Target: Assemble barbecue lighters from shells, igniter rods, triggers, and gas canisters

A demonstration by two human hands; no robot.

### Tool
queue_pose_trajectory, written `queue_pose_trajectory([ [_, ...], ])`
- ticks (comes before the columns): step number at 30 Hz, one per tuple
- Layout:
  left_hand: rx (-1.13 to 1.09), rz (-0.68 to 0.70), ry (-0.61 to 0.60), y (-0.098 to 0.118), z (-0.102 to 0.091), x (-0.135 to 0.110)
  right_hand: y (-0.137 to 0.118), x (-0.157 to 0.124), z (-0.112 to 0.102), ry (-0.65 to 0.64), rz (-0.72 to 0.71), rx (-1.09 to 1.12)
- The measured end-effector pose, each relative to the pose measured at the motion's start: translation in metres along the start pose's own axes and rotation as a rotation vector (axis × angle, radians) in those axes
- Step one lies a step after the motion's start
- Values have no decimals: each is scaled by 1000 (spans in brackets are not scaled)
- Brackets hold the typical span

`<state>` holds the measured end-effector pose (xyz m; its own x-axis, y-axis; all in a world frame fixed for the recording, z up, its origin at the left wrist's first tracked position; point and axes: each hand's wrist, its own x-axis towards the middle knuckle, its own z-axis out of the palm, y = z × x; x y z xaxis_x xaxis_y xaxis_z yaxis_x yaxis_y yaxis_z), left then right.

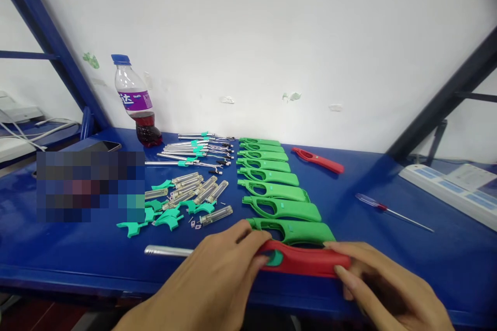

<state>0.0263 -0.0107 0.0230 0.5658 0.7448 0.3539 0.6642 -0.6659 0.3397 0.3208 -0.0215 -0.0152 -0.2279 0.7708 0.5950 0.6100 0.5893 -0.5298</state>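
The red lighter (306, 261) is gripped by the left hand (217, 269) and right hand (388, 279), on the near side of the green casings (301, 210); blue table (388, 181) beneath them, white wall (248, 36) behind.

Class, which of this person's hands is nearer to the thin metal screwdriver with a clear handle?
Right. The right hand is in front of the screwdriver, on the person's side; the left hand is farther off, to its left.
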Motion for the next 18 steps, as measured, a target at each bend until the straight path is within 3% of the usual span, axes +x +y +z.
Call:
queue_pose_trajectory([
  [3, 0, -14, -13, -2, -4, -2, 0, 2, 0, -20, -41, -47],
  [8, 48, -80, -131, 4, -4, -4, -3, 1, 1, -70, -76, -128],
  [14, 49, -144, -282, 6, -6, 6, -3, 0, 7, -43, -122, -173],
  [18, 105, -145, -267, 1, -11, 2, 4, -2, 7, -41, -122, -204],
])
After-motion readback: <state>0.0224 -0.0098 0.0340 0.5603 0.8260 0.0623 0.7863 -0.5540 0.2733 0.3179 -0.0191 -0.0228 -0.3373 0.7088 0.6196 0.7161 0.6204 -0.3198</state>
